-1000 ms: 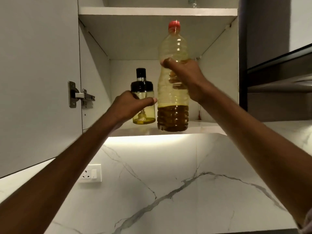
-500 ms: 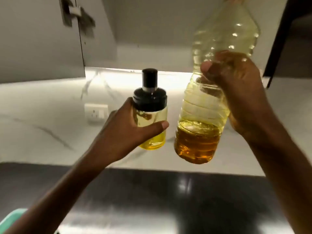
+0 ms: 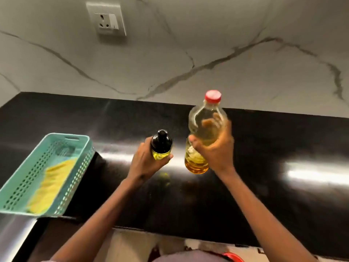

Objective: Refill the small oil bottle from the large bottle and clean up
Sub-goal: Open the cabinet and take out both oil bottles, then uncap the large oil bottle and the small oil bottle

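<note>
- Basket [image 3: 11,188]: teal, perforated, at the counter's left end, long axis running from near left to far right; a yellow cloth [image 3: 51,184] lies along its floor, blurred.
- Counter [image 3: 283,148]: black and glossy, against a white marble wall [image 3: 207,53] with a socket [image 3: 106,18].
- Left hand [image 3: 146,163]: curled round the small bottle [image 3: 160,150], thumb across the lower front, holding it over the counter near the middle.
- Small bottle: roughly upright, top tipped slightly away; black cap with a black nozzle on top, clear body with a shallow layer of yellow oil at the bottom.
- Big bottle [image 3: 200,148]: just right of the small one, not touching; long axis tilted, red cap [image 3: 213,96] pointing up and away, base toward the person. Clear plastic, cap on, amber oil pooled in the lower part.
- Right hand [image 3: 215,150]: wrapped round the big bottle's middle from the right, fingers visible through the plastic, holding it above the counter.
</note>
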The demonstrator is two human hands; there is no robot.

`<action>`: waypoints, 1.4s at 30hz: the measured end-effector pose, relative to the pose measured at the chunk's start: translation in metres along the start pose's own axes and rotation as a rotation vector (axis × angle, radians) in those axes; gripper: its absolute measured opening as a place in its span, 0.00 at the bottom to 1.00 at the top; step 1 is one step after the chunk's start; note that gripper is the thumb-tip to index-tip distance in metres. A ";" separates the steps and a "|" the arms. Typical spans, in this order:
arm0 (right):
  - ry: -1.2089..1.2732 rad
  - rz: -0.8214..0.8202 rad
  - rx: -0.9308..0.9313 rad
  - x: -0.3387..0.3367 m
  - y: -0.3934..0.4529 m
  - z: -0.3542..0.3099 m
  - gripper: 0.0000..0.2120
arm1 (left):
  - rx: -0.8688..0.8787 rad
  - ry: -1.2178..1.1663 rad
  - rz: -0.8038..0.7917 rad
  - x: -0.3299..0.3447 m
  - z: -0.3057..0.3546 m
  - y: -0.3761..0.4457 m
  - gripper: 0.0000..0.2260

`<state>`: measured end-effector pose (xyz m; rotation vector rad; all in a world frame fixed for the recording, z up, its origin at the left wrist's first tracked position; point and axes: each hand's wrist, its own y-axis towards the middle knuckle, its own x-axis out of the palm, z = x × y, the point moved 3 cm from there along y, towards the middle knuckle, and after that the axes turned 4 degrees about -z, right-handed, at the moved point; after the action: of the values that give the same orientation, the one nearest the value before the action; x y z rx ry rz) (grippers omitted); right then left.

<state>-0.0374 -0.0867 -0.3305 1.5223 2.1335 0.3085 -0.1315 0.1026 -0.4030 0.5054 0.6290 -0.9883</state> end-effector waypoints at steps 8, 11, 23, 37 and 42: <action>-0.025 -0.055 0.114 0.037 -0.037 0.047 0.41 | -0.131 -0.038 -0.003 0.024 -0.053 -0.014 0.30; -0.041 -0.072 0.138 0.041 -0.041 0.056 0.40 | -0.154 -0.065 -0.003 0.026 -0.064 -0.016 0.29; -0.080 -0.085 0.188 0.039 -0.040 0.061 0.42 | -0.155 -0.078 -0.008 0.036 -0.082 -0.020 0.30; -0.165 -0.032 0.058 -0.007 -0.026 0.027 0.43 | 0.007 0.061 0.251 0.012 -0.032 -0.051 0.46; -0.418 -0.171 -0.057 -0.015 0.010 -0.024 0.25 | 0.307 0.023 0.327 0.003 0.054 -0.027 0.31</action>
<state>-0.0380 -0.0945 -0.3016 1.2335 1.8847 -0.0114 -0.1397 0.0529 -0.3691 0.8630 0.3983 -0.7697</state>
